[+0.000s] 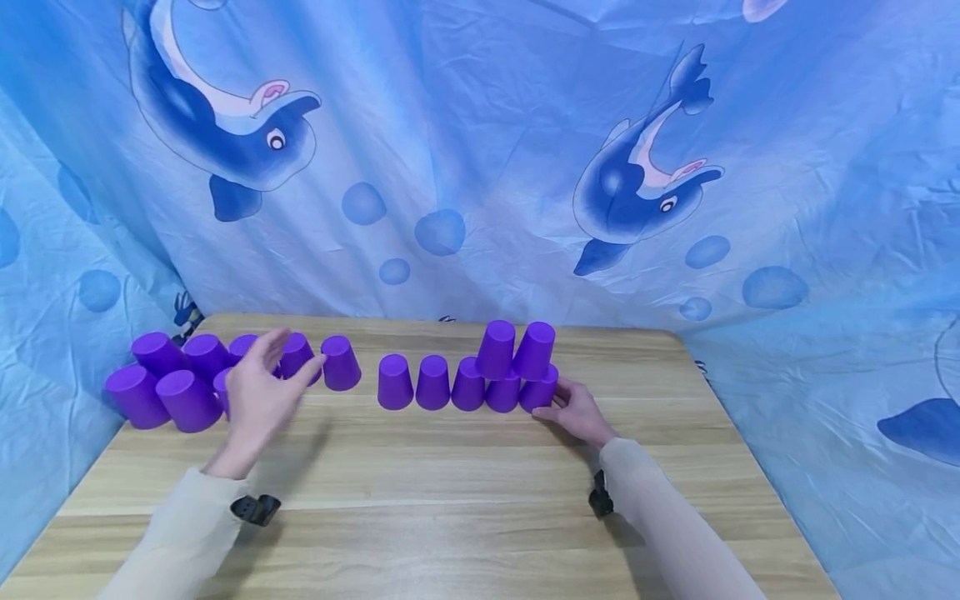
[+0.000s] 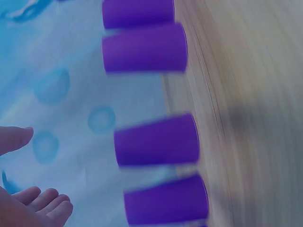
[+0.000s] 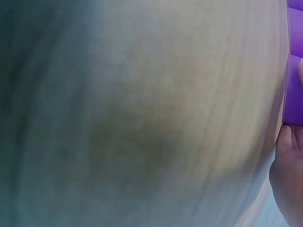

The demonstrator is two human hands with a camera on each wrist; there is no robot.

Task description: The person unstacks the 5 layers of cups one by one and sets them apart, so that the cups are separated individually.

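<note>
Upside-down purple cups stand in a row on the table. My right hand (image 1: 577,412) holds the cup at the right end (image 1: 538,393), thumb at its front and fingers along its right side. In the right wrist view, that same cup (image 3: 293,94) shows at the edge. Two cups, a left one (image 1: 497,350) and a right one (image 1: 535,352), rest on top of the row's right end. My left hand (image 1: 262,392) is raised in front of the left cups, thumb and fingers spread, holding nothing. Nearest its thumb is a lone cup (image 1: 341,364).
At the left edge several more cups (image 1: 187,402) stand close together, partly hidden behind my left hand. Two single cups, one (image 1: 395,383) beside another (image 1: 432,383), stand mid-table. A blue dolphin-print curtain (image 1: 480,167) hangs behind the wooden table (image 1: 450,517).
</note>
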